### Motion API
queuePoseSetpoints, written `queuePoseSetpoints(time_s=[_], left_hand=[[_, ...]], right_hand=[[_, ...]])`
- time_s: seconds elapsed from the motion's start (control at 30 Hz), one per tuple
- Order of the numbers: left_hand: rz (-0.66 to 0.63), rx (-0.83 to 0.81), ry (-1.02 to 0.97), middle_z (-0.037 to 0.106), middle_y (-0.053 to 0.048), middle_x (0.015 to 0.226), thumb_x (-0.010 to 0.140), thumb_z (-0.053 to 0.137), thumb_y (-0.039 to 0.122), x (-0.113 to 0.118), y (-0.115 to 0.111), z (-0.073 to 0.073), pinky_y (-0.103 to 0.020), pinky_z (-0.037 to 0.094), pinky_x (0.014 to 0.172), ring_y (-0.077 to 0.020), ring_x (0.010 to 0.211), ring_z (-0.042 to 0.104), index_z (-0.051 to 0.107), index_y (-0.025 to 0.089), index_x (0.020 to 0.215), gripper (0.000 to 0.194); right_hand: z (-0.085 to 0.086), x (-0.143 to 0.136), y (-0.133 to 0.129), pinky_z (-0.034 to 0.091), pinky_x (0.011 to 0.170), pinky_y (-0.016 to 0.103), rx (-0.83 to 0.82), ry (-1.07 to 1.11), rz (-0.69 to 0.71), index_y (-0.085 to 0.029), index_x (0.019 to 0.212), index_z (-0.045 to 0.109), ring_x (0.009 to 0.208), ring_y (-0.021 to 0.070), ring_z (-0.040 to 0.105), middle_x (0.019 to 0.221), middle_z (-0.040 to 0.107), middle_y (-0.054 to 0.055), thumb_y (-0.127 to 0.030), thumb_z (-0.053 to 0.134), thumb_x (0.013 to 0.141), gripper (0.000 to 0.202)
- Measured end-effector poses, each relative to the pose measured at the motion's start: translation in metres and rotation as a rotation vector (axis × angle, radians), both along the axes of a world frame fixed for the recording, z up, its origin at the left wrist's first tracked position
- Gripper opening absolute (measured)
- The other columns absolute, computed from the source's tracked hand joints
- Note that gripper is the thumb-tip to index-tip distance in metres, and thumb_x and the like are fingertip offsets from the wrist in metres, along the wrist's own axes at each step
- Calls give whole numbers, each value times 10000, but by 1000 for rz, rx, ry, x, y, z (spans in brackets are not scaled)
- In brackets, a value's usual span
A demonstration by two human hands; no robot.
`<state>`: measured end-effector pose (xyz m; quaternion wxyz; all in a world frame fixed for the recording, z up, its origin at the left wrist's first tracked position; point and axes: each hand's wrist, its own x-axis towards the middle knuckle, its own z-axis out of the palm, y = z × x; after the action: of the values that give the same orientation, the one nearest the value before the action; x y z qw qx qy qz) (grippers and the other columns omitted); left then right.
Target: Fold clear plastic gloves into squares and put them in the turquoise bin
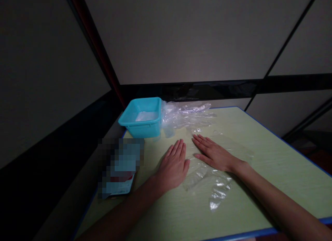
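A clear plastic bag (220, 185) lies spread on the pale green table, with two strips, perhaps its handles, toward me. My right hand (214, 153) rests flat on the bag, fingers stretched to the left and thumb apart. Palm down at the bag's left edge is my left hand (173, 165), its fingers straight and pointing away from me. Neither hand grips anything. Whether the left fingertips touch the film, I cannot tell.
A turquoise plastic basin (141, 125) with something white inside stands at the back left. Beside it lies a heap of crumpled clear plastic bags (185, 113). A partly blurred phone-like device (121, 168) is at the table's left edge. A wall panel (181, 37) rises behind the table.
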<state>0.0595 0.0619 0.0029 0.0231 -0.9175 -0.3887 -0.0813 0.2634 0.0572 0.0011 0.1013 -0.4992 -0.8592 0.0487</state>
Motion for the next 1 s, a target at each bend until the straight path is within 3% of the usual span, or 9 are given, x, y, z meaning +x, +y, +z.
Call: queuePoseSetpoints(time_s=[0.17,0.47,0.7,1.0], left_hand=[[-18,6,-20,275,-185,1407,880,336,277,-1,1,0,-395,243,1062,-245,1314,218,324,13,1305,500],[-25,-6,-89,216,-158,1437,884,324,278,-2,2,-2,-389,207,1078,-223,1333,151,246,33,1344,527],[-74,-31,-109,236,-168,1429,895,309,302,-1,2,-1,-364,223,1077,-207,1328,176,259,32,1336,520],[-81,11,-31,256,-180,1418,887,335,360,-2,2,-2,-367,217,1073,-230,1323,190,291,28,1316,543]], right_hand=[[0,0,0,214,1061,455,15,17,6,-111,1393,233,1326,257,146,1446,181,133,-543,263,885,667],[17,-15,-7,175,1078,421,0,34,94,-99,1391,230,1325,218,177,1438,227,129,-490,269,906,624],[9,-20,-8,202,1072,432,0,85,131,-128,1392,236,1318,220,203,1433,252,116,-386,312,913,550],[2,-14,-7,195,1075,428,-14,66,95,-125,1400,209,1323,226,174,1439,202,121,-493,272,904,621]])
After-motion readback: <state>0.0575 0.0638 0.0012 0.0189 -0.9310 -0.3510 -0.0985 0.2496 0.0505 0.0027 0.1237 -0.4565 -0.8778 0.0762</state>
